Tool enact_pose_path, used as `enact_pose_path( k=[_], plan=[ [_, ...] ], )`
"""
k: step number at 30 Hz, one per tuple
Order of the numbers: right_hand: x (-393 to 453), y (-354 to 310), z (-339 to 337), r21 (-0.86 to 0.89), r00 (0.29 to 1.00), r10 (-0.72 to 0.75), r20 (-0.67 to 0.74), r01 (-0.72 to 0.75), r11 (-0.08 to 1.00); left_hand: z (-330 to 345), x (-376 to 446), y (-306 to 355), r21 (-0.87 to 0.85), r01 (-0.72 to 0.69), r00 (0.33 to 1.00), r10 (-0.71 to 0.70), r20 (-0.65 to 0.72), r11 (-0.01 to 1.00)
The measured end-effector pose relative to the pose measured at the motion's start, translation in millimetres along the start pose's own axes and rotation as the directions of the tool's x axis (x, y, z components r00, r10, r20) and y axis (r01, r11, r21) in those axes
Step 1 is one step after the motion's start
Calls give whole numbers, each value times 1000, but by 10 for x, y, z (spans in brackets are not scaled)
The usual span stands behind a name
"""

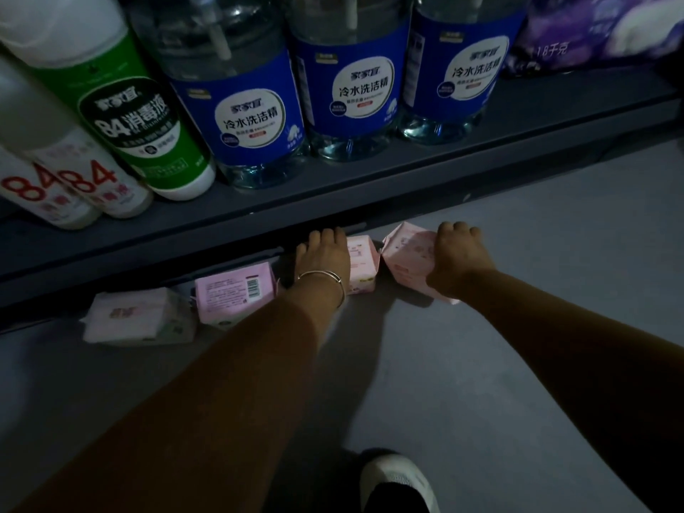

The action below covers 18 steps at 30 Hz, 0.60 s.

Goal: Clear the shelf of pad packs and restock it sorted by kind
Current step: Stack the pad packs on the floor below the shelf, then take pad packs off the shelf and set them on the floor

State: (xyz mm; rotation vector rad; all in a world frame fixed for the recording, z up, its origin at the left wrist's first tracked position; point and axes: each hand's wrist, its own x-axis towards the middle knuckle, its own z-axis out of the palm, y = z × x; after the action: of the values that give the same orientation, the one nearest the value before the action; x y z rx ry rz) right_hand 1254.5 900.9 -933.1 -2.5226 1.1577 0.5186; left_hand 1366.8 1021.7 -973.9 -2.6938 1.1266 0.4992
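Low, dim view: the dark shelf edge (pixel 333 201) runs diagonally across the scene, and all the pad packs lie in the narrow gap beneath it on the grey floor (pixel 481 364). Near of that edge you have a broad stretch of bare floor, broken only by your white shoe (pixel 398 475) at the near side. Your left hand (pixel 324 259), bracelet (pixel 325 279) on the wrist, reaches under the edge with fingers bent downward; its palm side is hidden, so you cannot tell whether it holds anything. A small pink pack (pixel 362 266) sits just right of it, touching the hand. Your right hand (pixel 457 253) grips a tilted pink pack (pixel 407 259) by its right end. Left of your left arm lie a pink barcode pack (pixel 235 290) and, further left, a pale pack (pixel 137 320). Above, detergent bottles (pixel 255 116) stand on the shelf.
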Motion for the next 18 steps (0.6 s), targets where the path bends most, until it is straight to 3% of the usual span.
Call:
enact_pose_path(
  k=[5,8,11,15,18],
  plan=[
    [-161,77,-123,-99,999,-53,10,54,994,-121,-133,-92,16,7,1000,-7,-3,1000],
    [-331,53,-177,-131,974,-153,170,176,976,-230,-241,-152,23,7,1000,-8,18,1000],
    [-463,-93,-72,-41,928,-255,271,276,960,-291,-343,-214,11,-3,1000,2,19,1000],
    [-476,-377,146,41,897,-394,201,394,918,-301,-442,-328,-19,-27,1000,27,4,999],
    [-424,-506,292,7,880,-452,144,456,890,-287,-476,-443,-39,-36,999,35,-9,999]
  ],
)
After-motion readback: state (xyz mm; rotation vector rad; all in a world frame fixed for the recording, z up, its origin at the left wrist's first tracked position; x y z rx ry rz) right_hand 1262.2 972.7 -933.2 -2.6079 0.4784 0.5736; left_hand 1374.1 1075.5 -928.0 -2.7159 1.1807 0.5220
